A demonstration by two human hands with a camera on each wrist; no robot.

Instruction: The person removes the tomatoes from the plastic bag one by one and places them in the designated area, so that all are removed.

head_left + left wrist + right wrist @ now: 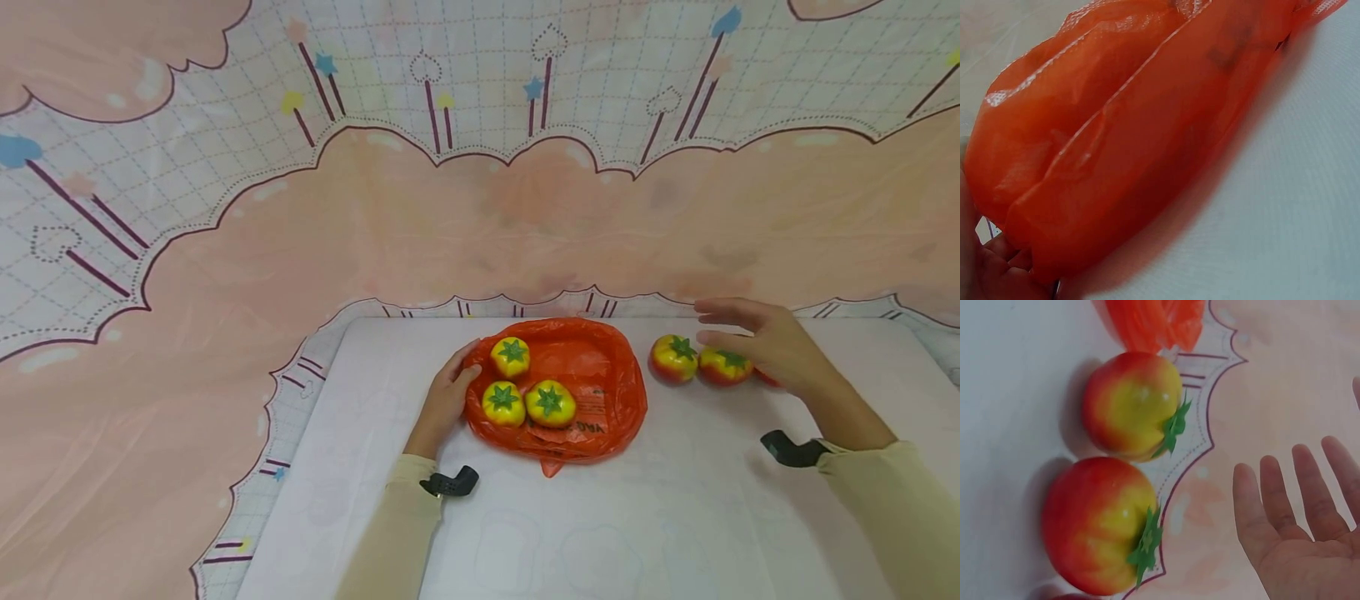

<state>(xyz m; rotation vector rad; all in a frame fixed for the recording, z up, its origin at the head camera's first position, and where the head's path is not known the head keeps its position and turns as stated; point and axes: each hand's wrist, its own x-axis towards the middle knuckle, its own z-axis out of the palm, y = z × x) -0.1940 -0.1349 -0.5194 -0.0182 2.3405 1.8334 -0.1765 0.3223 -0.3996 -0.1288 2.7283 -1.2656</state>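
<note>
A red plastic bag (pixel 628 392) lies spread open on the table, its rim rolled into a ring. Three yellow toy tomatoes (pixel 551 403) with green star-shaped tops sit inside its left half. My left hand (pixel 444 398) grips the bag's left rim, thumb over the edge; in the left wrist view its fingers lie at the lower end of the red plastic (pixel 1116 169). Right of the bag, red-and-yellow toy tomatoes stand in a row: one nearest the bag (pixel 1132 406), another beside it (pixel 1100 525), and a third partly hidden under my right hand (pixel 765 342). That hand hovers over them, fingers extended, holding nothing.
The white table (pixel 570 533) reaches toward me below the bag. A pink and white patterned cloth (pixel 525 225) hangs behind the table and down its left side. Each wrist wears a black camera band (pixel 452 482).
</note>
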